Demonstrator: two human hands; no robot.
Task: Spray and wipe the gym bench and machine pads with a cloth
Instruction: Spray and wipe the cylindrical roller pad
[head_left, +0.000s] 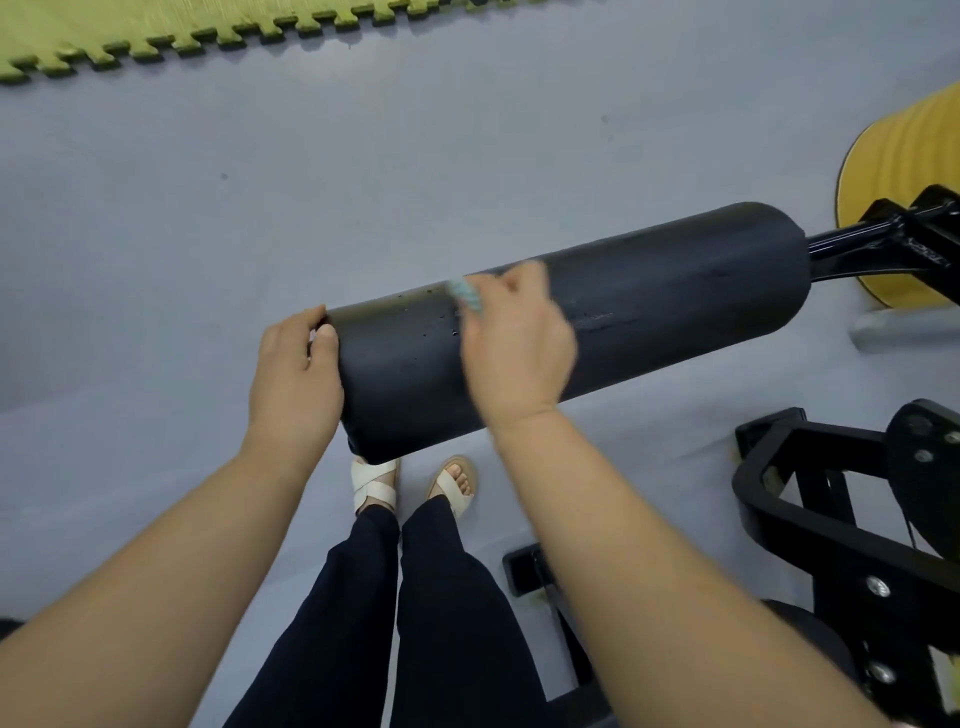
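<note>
**A:** Head view first. How many of each thing?

**B:** Two hands, one roller pad (649, 312) and one cloth (465, 295). The left hand (293, 374) grips the pad's free end, with fingers and thumb curled round its rim. The right hand (519, 348) is blurred. It lies on top of the pad near the middle, its fingers bent over the cloth and pressing it to the foam.

**A:** How much of the cloth shows?

**B:** Only a small pale blue-green bunch past the knuckles, also blurred.

**A:** And the pad?

**B:** It is a single black cylinder lying across the view, with its right end higher. That end is mounted on one glossy black bar (852, 244). Small wet specks dot the surface between the two hands.

**A:** Is there any writing?

**B:** There is pale lettering on the bracket (930, 254) at the bar's far end, too small and skewed to read.

**A:** What else is there?

**B:** One black machine frame (810, 525) sits lower right, with several silver bolts. One yellow ribbed object (904, 166) is behind the bar. One green puzzle-edged mat (156, 36) runs along the top, on a grey floor (260, 182). Below the pad are two pale sandals (371, 483) and dark trousers (447, 597).
</note>
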